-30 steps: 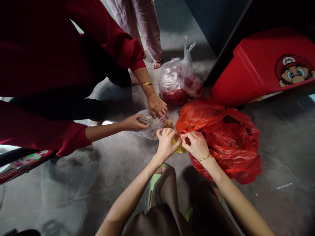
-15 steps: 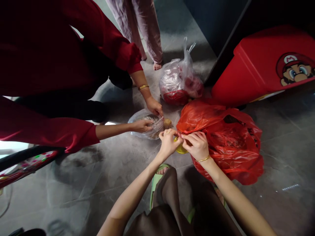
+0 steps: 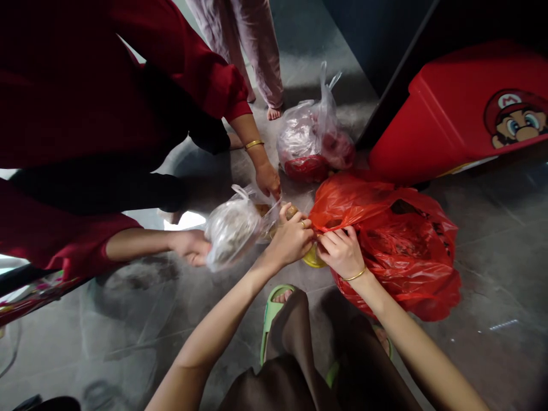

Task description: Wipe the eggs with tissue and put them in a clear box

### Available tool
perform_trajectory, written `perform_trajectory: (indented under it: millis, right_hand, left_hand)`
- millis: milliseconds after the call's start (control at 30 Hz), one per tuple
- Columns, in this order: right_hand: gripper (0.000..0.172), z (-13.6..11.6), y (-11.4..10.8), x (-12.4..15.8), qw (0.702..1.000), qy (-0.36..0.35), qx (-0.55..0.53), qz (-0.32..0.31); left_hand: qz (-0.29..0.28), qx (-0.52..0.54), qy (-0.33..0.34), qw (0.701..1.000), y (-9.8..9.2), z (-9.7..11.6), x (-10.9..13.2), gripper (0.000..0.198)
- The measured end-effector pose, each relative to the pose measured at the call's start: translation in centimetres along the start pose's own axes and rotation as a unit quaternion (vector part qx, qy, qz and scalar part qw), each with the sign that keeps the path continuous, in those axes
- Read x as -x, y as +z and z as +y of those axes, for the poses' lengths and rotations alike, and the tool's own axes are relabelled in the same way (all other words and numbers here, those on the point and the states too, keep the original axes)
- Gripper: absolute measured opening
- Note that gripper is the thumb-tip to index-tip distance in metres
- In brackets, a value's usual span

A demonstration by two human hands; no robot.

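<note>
A large red plastic bag [image 3: 398,240] lies on the floor to the right, its near left edge running in between my hands. My left hand [image 3: 293,234], a ring on one finger, is closed at that edge. Close beside it, my right hand [image 3: 342,251] pinches the bag's rim with bent fingers. Just what the fingertips grip is partly hidden. Under my hands a yellow round thing [image 3: 314,257] shows in part. A brownish round item [image 3: 291,212] sits just behind my left hand.
A person in a red top [image 3: 180,68] holds a clear plastic bag [image 3: 233,234] with pale contents to my left. A tied clear bag [image 3: 308,137] stands farther back. A red bin [image 3: 454,108] is at the right; another person's legs [image 3: 252,45] are behind.
The other person's left-side hand has swung the clear bag out leftwards, away from the brown item. My left hand has turned over slightly and moved up and left; my right hand has barely moved.
</note>
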State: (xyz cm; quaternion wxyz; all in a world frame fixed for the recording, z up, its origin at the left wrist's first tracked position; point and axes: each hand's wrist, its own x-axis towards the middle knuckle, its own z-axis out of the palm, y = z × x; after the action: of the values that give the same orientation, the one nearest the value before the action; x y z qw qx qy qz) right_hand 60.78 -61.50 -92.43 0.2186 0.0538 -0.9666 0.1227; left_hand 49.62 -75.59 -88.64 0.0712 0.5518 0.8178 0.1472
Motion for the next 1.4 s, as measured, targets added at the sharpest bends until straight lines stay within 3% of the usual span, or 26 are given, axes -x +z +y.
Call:
perform_trajectory:
  millis: [200, 400, 567, 767, 1067, 1233, 1400]
  right_hand:
    - [0.011, 0.1, 0.1, 0.0, 0.999, 0.031, -0.02, -0.001]
    - [0.007, 0.6, 0.6, 1.8, 0.984, 0.114, -0.134, 0.011]
    - [0.007, 0.7, 0.6, 2.3, 0.982, 0.128, -0.141, 0.01]
    - [0.005, 0.6, 0.1, 1.9, 0.988, 0.085, -0.129, -0.005]
    - [0.007, 1.1, 0.0, 1.3, 0.992, 0.028, -0.117, -0.039]
    - [0.004, 1.2, 0.3, 1.3, 0.991, 0.043, -0.109, -0.065]
    - [0.008, 1.4, 0.3, 1.5, 0.987, 0.043, -0.134, -0.08]
  left_hand:
    - [0.009, -0.014, 0.002, 1.0, 1.1, 0.0, -0.7, 0.008]
    - [0.106, 0.037, -0.162, 0.98, 1.5, -2.4, 1.0, 0.009]
    - [0.087, 0.083, -0.092, 0.988, 1.6, -1.4, 2.5, 0.013]
    - [0.062, 0.041, -0.05, 0.996, 2.3, 1.0, 1.8, 0.014]
    - [-0.038, 0.021, 0.002, 0.999, 0.8, 0.4, -0.2, 0.015]
    - [-0.049, 0.049, 0.002, 0.998, 0.7, 0.2, -0.6, 0.013]
    - [0.002, 0.096, -0.071, 0.993, 2.2, 1.1, -0.3, 0.008]
